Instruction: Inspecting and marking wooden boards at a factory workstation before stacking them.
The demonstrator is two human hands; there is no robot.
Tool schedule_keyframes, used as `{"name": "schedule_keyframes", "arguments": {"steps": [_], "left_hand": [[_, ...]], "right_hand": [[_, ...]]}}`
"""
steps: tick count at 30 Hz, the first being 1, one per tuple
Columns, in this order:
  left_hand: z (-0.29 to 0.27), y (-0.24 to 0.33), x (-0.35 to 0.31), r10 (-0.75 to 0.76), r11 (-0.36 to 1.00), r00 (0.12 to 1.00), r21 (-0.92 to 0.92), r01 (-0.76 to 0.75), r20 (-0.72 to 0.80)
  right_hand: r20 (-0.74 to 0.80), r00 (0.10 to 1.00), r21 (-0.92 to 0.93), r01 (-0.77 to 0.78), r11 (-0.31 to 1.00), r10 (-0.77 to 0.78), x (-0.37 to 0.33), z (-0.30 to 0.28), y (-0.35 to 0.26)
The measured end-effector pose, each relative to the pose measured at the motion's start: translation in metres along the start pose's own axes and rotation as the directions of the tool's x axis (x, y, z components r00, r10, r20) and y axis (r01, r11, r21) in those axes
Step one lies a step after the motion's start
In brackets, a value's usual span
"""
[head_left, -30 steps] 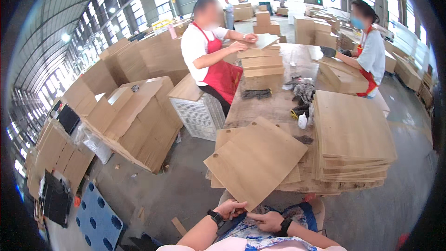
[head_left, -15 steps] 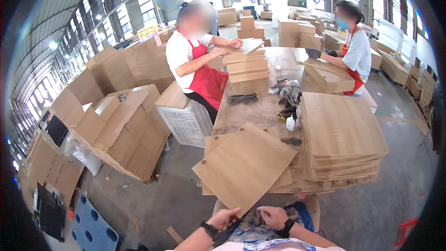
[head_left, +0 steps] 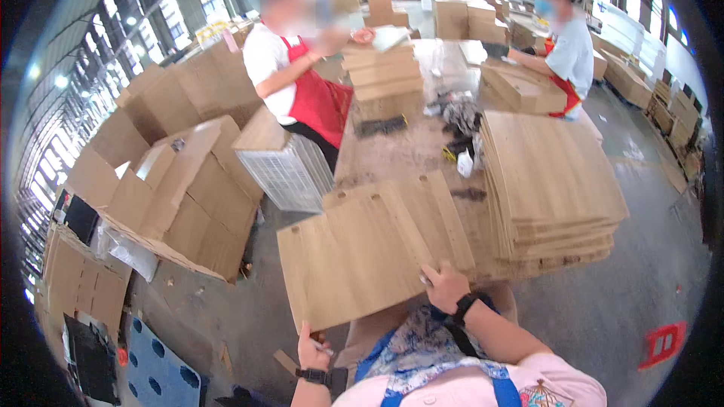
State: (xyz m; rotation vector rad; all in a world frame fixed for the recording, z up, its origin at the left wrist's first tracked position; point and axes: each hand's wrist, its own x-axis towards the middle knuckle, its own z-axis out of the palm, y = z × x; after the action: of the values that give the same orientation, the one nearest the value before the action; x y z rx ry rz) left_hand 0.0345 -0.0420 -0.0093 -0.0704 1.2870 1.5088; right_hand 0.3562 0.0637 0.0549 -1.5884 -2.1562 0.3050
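Note:
A flat wooden panel (head_left: pixel 351 260) with small dark round marks along its far edge lies tilted at the table's near end. It overhangs the edge toward me. My left hand (head_left: pixel 313 348) pinches its near left corner, thumb on top. At its near right corner my right hand (head_left: pixel 448 286) grips the edge, fingers curled over it. A small pale bit shows at the fingers of each hand, too blurred to name. Beneath, a second wooden panel (head_left: pixel 445 215) sticks out to the right, partly hidden by the first.
On the right of the table (head_left: pixel 400 152) stands a tall panel stack (head_left: pixel 558 181). A white bottle (head_left: pixel 464 163), dark gloves (head_left: pixel 381 126) and rags (head_left: pixel 460 114) lie farther back. Two co-workers sit beyond, near a smaller stack (head_left: pixel 383 75). Cardboard boxes (head_left: pixel 181 196) stand left.
The upper panel has turned and shifted left. My right hand has come from my lap onto its edge, while my left hand has moved left with its corner. The view has tipped down.

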Motion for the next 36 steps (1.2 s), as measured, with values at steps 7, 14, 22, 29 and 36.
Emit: {"name": "schedule_keyframes", "arguments": {"steps": [7, 14, 22, 29, 36], "left_hand": [[0.032, 0.009, 0.007, 0.044, 0.999, 0.999, 0.031, -0.043, -0.022], [0.077, 0.116, -0.066, 0.631, 0.729, 0.773, 0.287, -0.621, 0.068], [0.183, 0.111, -0.134, 0.453, 0.280, 0.083, -0.053, -0.959, 0.888], [0.170, 0.020, -0.041, 0.222, 0.088, 0.690, 0.690, -0.718, 0.689], [0.123, -0.001, 0.021, 0.459, -0.056, 0.746, 0.854, -0.518, 0.482]], "right_hand": [[0.052, 0.998, -0.035, -0.023, 0.999, 0.025, -0.006, 0.014, -0.001], [0.409, 0.880, 0.150, 0.197, 0.969, -0.242, 0.002, 0.012, -0.044], [-0.402, 0.798, 0.416, 0.597, 0.686, -0.450, 0.012, -0.104, -0.094], [-0.457, 0.877, 0.585, 0.423, 0.692, -0.149, -0.016, -0.185, -0.026], [-0.355, 0.914, 0.710, 0.125, 0.693, 0.198, -0.042, -0.148, -0.023]]}}
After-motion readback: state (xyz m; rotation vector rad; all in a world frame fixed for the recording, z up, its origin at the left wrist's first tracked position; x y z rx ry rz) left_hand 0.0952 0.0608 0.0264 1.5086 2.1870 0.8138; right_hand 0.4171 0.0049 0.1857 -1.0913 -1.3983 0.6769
